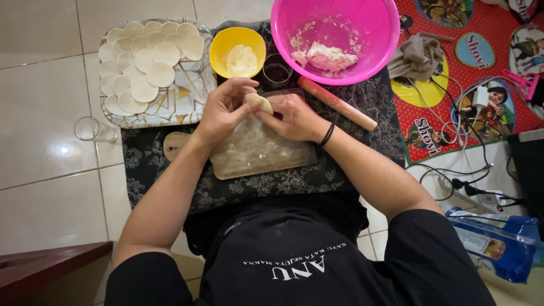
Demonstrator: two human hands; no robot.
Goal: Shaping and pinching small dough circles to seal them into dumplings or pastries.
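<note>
Both hands, left hand (224,110) and right hand (294,118), pinch one small dough piece (259,101) with fingers closed around it, above the far edge of the floured cutting board (258,153). Open board lies nearer the person. One rolling pin (337,103), one pink bowl (335,37), one yellow bowl (238,52) and one tray (187,102) of dough rounds crowd beyond.

Pink bowl (371,34), yellow bowl (226,42), rolling pin (338,104), glass (88,128)

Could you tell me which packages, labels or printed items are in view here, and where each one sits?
Blue bag: lower right on the floor, soft plastic pack, blue with a pale picture panel.
Red mat: upper right, red with round cartoon pictures.
Black shirt: bottom centre, white print on the chest.
No screens show.
</note>
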